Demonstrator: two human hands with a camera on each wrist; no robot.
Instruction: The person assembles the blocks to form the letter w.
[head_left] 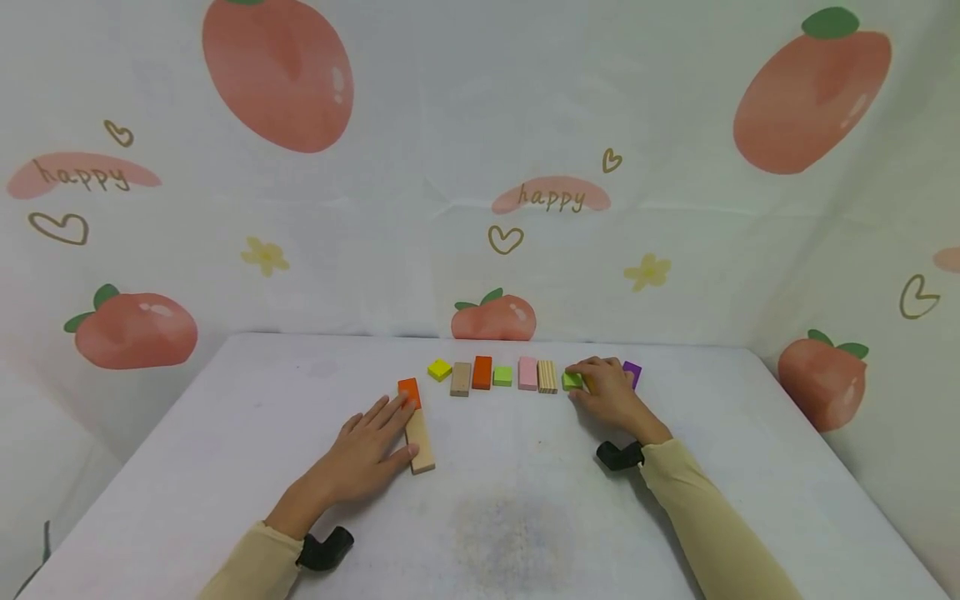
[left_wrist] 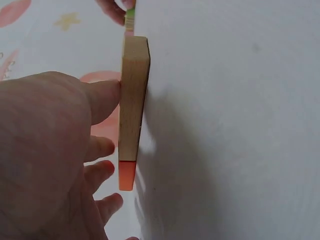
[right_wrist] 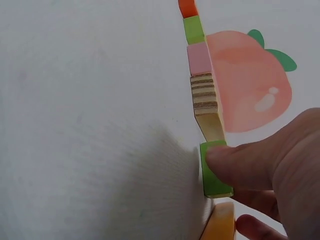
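The left hand (head_left: 367,454) lies flat on the white counter (head_left: 225,433), fingers straight and slightly spread, its thumb and forefinger touching the long side of a plain wooden plank (head_left: 419,441). That plank lies lengthwise away from the person, and a small orange block (head_left: 408,391) butts against its far end. Taking the plank as the landmark, a row of small blocks runs off to its right and a little beyond its far end: a yellow cube (head_left: 439,369), a tan block (head_left: 461,378), an orange-red block (head_left: 482,372), a light green cube (head_left: 502,376), a pink block (head_left: 528,373) and a striped wooden block (head_left: 547,377).

Further right along that row the right hand (head_left: 611,393) has its fingers curled over a green block (right_wrist: 214,170), the thumb pressing on its top; a yellowish piece (right_wrist: 220,222) sits under the fingers and a purple block (head_left: 632,373) shows just past the hand.

The plank looks like light, stiff, smooth-sanded wood (nothing fragile here), likely to slide easily on the cloth. A pinch across its two long edges near the middle should hold it level; the small blocks want a fingertip grip on opposite faces.
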